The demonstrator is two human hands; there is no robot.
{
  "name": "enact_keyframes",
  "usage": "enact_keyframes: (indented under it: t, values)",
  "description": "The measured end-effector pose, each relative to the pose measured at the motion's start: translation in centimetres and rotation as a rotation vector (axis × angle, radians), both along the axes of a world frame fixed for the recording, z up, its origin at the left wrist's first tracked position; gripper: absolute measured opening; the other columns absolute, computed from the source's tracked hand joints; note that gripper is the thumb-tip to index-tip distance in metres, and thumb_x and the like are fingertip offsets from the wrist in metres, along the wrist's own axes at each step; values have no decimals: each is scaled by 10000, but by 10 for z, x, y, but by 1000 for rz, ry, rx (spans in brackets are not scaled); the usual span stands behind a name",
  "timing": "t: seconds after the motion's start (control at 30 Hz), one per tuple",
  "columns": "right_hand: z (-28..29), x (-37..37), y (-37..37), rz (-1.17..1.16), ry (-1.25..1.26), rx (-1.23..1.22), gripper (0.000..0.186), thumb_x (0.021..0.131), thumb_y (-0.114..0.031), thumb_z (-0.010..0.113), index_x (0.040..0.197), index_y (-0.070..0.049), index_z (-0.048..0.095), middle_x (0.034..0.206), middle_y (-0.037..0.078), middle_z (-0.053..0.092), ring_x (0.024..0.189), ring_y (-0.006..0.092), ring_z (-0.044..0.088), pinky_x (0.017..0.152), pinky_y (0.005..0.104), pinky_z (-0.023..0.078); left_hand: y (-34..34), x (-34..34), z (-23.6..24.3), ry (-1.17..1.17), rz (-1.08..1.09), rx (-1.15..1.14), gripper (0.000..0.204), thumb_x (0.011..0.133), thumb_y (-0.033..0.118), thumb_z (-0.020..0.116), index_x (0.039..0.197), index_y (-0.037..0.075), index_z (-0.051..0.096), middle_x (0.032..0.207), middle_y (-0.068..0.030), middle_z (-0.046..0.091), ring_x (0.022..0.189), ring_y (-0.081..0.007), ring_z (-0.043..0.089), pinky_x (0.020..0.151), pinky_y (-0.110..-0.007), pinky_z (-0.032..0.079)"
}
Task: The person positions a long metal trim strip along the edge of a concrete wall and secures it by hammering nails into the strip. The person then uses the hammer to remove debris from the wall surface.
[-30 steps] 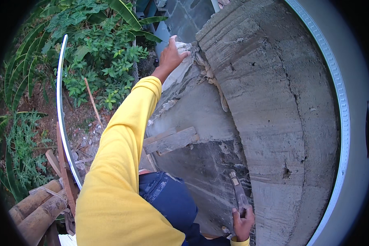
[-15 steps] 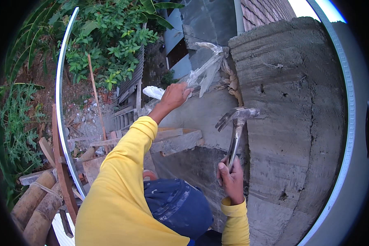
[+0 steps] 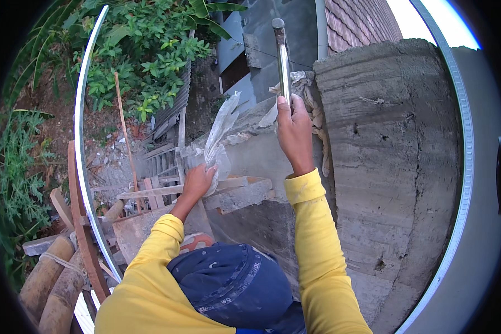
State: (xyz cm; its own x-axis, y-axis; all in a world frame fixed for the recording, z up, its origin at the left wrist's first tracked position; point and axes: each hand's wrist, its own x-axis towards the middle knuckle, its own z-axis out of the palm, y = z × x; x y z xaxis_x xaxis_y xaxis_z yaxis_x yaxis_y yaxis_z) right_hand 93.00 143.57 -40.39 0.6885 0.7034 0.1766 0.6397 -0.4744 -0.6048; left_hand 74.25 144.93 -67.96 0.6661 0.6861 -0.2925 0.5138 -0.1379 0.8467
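Note:
My left hand point(image 3: 197, 181) grips a crumpled strip of whitish, see-through plastic sheet point(image 3: 222, 122), which sticks up above the fist. My right hand point(image 3: 295, 131) is wrapped round the shiny metal shaft of a hammer point(image 3: 284, 61), held upright with a round dark end on top; its claw does not show from this angle. Behind that hand, more crumpled plastic point(image 3: 300, 80) lies at the wall's top corner. A brownish crumpled strip point(image 3: 324, 136) runs down the joint between the low grey wall point(image 3: 250, 156) and the tall rough concrete face point(image 3: 395, 167).
Wooden boards point(image 3: 239, 195) stand against the low wall. Thick bamboo poles point(image 3: 47, 267) tied with cord and an upright plank point(image 3: 83, 234) are at left. My sandalled foot point(image 3: 196, 242) shows beside dark blue cloth point(image 3: 234, 284). Leafy plants point(image 3: 145, 55) grow beyond the wall.
My left hand has drawn the plastic away from the wall's top corner, toward the lower left. My right hand has lifted the hammer upward and away from the joint.

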Motion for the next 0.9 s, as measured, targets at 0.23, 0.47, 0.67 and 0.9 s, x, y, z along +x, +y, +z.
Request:
enact_keyframes:
  t: [0.23,0.47,0.67,0.9]
  values:
    - [-62,40,-60,-362,-250,-300,368,1104,-373,547,1158,-13,605,859,310,705,856,535,689,734,602,492,35,-73,15,214,28,91,514,1050,464,595,1025,-39,699,966,-335,724,959,-534,689,873,-607,525]
    - [-41,-20,-32,-133,-240,-241,379,1105,-384,548,1262,-45,616,865,283,722,836,512,700,722,594,508,49,-166,5,329,205,172,484,1067,435,587,1038,-41,667,915,-340,696,933,-551,669,821,-626,495]
    - [-28,53,-22,-326,-460,-438,395,1096,-384,553,1307,-54,600,910,270,748,867,505,720,743,600,540,22,-186,-5,289,227,182,462,1060,419,610,961,-31,650,875,-339,688,865,-562,664,764,-635,485]
    - [-47,-6,-35,-308,-361,-309,381,1092,-377,563,1280,-49,606,922,258,755,879,502,723,742,593,541,22,-192,-11,229,410,230,422,1070,376,610,1152,-31,687,938,-324,716,880,-526,685,772,-588,513]
